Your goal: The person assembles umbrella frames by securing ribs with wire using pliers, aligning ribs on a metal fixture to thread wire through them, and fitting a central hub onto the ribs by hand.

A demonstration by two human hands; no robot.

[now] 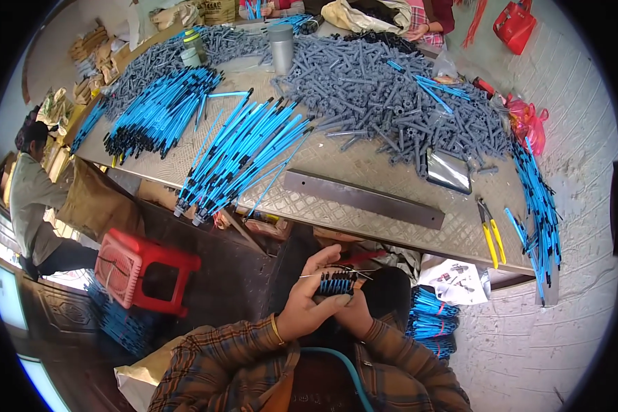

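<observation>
A small bundle of blue rods with black ends [337,284] is held before my lap, its ends facing up. My left hand [307,296] wraps round its left side, the thumb across the near side and the fingers curled behind. From the right and below, my right hand [355,314] cups the same bundle, its fingers partly hidden. Thin dark and pale strands stick out on both sides of the bundle; I cannot tell whether they are wire or cord. On the table, nearest to my hands, lies a dark metal bar [364,199].
The table [309,161] bears blue rods [244,154], a heap of grey plastic tubes [384,89], a metal cup [281,49], yellow-handled pliers [490,233] and a dark flat device [448,172]. A red stool [161,264] stands left. Other people are at the far side and left.
</observation>
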